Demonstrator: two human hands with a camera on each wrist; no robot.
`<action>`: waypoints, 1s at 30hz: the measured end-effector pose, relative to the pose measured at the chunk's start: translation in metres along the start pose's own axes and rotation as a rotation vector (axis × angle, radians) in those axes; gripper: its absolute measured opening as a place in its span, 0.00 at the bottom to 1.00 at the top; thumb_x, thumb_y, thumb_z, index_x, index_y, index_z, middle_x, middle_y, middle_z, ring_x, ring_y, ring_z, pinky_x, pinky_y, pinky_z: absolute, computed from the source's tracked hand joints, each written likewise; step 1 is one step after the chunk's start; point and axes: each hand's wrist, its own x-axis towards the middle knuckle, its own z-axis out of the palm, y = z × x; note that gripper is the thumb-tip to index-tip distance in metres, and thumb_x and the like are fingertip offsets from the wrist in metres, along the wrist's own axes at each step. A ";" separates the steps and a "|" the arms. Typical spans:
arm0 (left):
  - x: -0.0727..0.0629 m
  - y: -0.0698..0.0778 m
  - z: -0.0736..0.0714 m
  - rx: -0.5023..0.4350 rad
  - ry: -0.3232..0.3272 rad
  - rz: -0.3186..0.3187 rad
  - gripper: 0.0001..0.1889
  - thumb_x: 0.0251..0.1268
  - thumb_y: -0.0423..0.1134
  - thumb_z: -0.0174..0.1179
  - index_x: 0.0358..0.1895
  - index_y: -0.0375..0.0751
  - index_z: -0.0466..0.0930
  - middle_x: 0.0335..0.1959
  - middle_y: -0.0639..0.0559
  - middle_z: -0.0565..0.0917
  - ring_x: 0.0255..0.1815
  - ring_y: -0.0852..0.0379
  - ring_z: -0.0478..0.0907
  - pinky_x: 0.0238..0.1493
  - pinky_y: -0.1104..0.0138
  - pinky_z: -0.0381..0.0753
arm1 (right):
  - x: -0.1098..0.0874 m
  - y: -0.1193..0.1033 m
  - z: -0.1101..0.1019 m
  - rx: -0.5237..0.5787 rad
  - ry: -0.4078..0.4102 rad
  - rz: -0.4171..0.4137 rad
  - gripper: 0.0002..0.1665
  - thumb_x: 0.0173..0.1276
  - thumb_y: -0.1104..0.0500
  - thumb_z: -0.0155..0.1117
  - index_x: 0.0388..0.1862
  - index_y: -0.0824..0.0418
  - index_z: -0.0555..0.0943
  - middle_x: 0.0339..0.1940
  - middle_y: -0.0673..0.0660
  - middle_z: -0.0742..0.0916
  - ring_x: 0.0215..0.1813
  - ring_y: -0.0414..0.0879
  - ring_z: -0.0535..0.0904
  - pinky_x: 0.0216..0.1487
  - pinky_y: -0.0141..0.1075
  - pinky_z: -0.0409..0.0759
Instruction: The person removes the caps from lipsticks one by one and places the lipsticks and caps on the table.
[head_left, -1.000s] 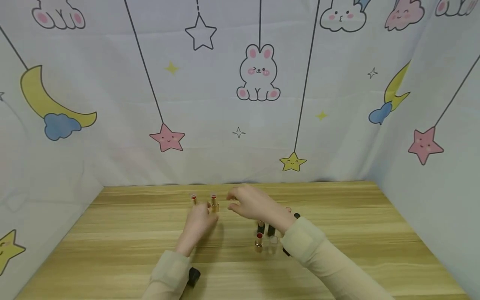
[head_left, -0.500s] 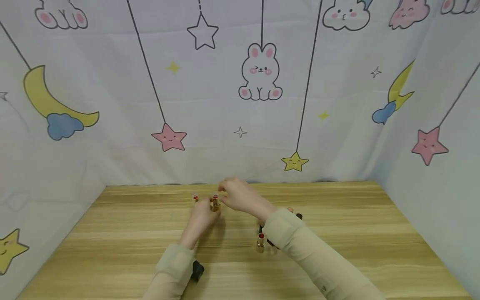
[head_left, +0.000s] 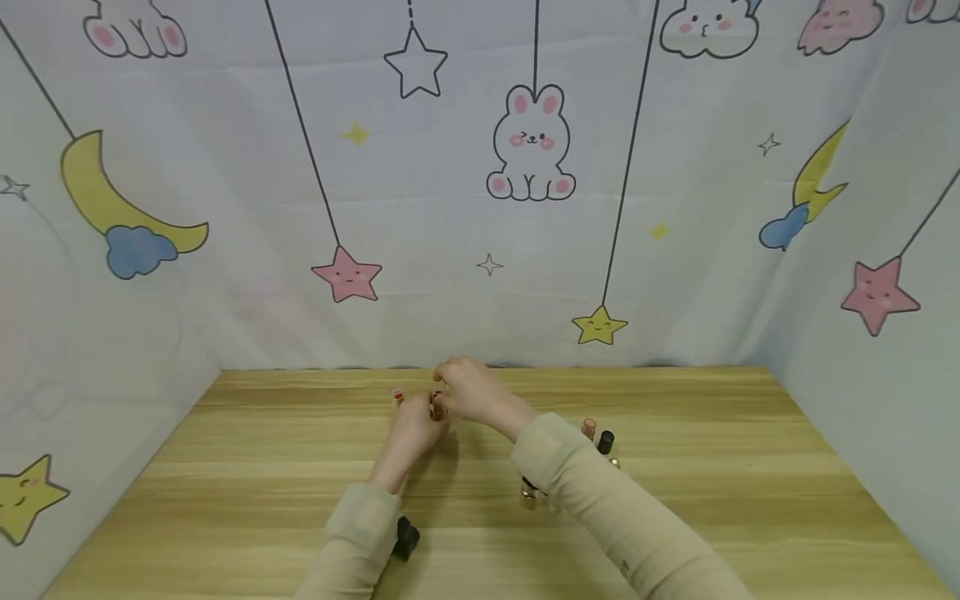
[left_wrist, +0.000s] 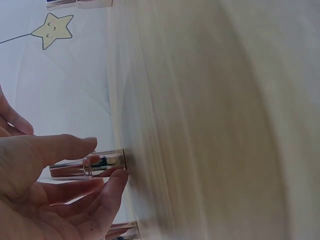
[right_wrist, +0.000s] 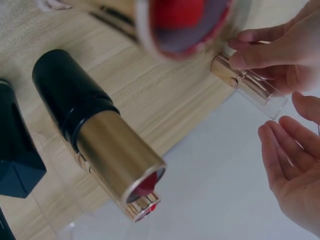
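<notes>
My left hand [head_left: 416,429] pinches a gold lipstick [left_wrist: 102,164] between thumb and fingers, low on its body near the table. A transparent cap [right_wrist: 274,106] covers the lipstick's upper end in the right wrist view. Close by that capped end is my right hand [head_left: 480,392], its fingers loosely bent and its fingertips right at the cap, with nothing visible in the palm. Just left of my left hand stands another lipstick [head_left: 398,395] with a red tip, partly hidden by the hand.
Several lipsticks stand right of centre, partly behind my right sleeve: a nude one [head_left: 588,428], a black-topped one [head_left: 606,442] and a gold-based one [head_left: 528,497]. A black-and-gold lipstick [right_wrist: 120,145] and a black faceted piece [right_wrist: 20,150] show large. A patterned curtain [head_left: 480,208] borders the table.
My right hand has moved left and in to the gold lipstick's upper end. My left hand, near the lipstick's side earlier, is now wrapped closer about it. The head view has shifted slightly.
</notes>
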 end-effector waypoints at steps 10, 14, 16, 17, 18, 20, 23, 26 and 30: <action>0.002 0.001 0.006 -0.013 0.067 0.018 0.07 0.48 0.23 0.57 0.29 0.35 0.71 0.20 0.50 0.69 0.21 0.56 0.63 0.23 0.69 0.60 | 0.005 0.000 0.009 -0.044 -0.003 -0.019 0.13 0.68 0.59 0.61 0.49 0.63 0.82 0.46 0.58 0.86 0.48 0.50 0.83 0.48 0.37 0.81; 0.004 0.000 0.006 -0.014 0.062 0.010 0.07 0.47 0.23 0.58 0.26 0.36 0.72 0.19 0.51 0.68 0.20 0.57 0.63 0.23 0.70 0.60 | 0.005 0.001 0.009 -0.046 0.005 -0.023 0.11 0.68 0.59 0.61 0.46 0.63 0.82 0.44 0.58 0.86 0.45 0.50 0.83 0.46 0.37 0.81; 0.005 -0.001 0.007 -0.016 0.062 0.015 0.07 0.46 0.22 0.58 0.24 0.37 0.72 0.17 0.52 0.67 0.19 0.58 0.62 0.21 0.71 0.59 | 0.005 0.001 0.010 -0.051 0.009 -0.027 0.10 0.68 0.59 0.62 0.45 0.63 0.82 0.42 0.57 0.86 0.44 0.49 0.83 0.44 0.37 0.81; 0.005 -0.001 0.007 -0.018 0.061 0.016 0.08 0.46 0.22 0.58 0.23 0.37 0.71 0.17 0.53 0.66 0.18 0.59 0.62 0.20 0.71 0.58 | 0.005 0.001 0.010 -0.057 0.012 -0.032 0.10 0.67 0.59 0.62 0.44 0.62 0.82 0.41 0.57 0.86 0.43 0.49 0.83 0.43 0.36 0.81; 0.006 -0.002 0.008 -0.019 0.060 0.016 0.08 0.45 0.22 0.57 0.22 0.38 0.71 0.16 0.53 0.65 0.18 0.59 0.61 0.20 0.71 0.58 | 0.004 0.001 0.010 -0.064 0.015 -0.035 0.09 0.67 0.59 0.62 0.43 0.62 0.82 0.41 0.57 0.86 0.42 0.49 0.82 0.43 0.36 0.81; 0.006 -0.002 0.009 -0.019 0.066 0.026 0.08 0.44 0.22 0.57 0.21 0.38 0.70 0.15 0.54 0.64 0.17 0.60 0.60 0.19 0.72 0.57 | 0.003 0.000 0.009 -0.070 0.017 -0.036 0.09 0.67 0.59 0.63 0.42 0.62 0.82 0.40 0.57 0.86 0.41 0.48 0.82 0.42 0.35 0.80; 0.005 -0.002 0.009 -0.015 0.066 0.029 0.10 0.44 0.22 0.56 0.19 0.40 0.69 0.14 0.55 0.63 0.16 0.60 0.59 0.18 0.72 0.56 | 0.001 0.000 0.009 -0.074 0.022 -0.037 0.09 0.67 0.59 0.63 0.43 0.62 0.82 0.41 0.57 0.86 0.42 0.48 0.83 0.42 0.35 0.81; 0.004 0.000 0.009 -0.004 0.068 0.031 0.12 0.44 0.22 0.55 0.18 0.42 0.66 0.14 0.55 0.62 0.16 0.61 0.58 0.18 0.72 0.55 | 0.000 -0.001 0.008 -0.073 0.023 -0.041 0.10 0.66 0.59 0.63 0.44 0.63 0.82 0.41 0.57 0.87 0.43 0.49 0.83 0.44 0.36 0.81; 0.000 0.005 0.008 0.021 0.071 0.026 0.15 0.43 0.22 0.54 0.16 0.45 0.61 0.15 0.56 0.61 0.16 0.60 0.57 0.18 0.71 0.54 | -0.002 -0.002 0.007 -0.086 0.026 -0.048 0.08 0.65 0.60 0.64 0.41 0.62 0.82 0.39 0.57 0.86 0.40 0.47 0.83 0.40 0.35 0.81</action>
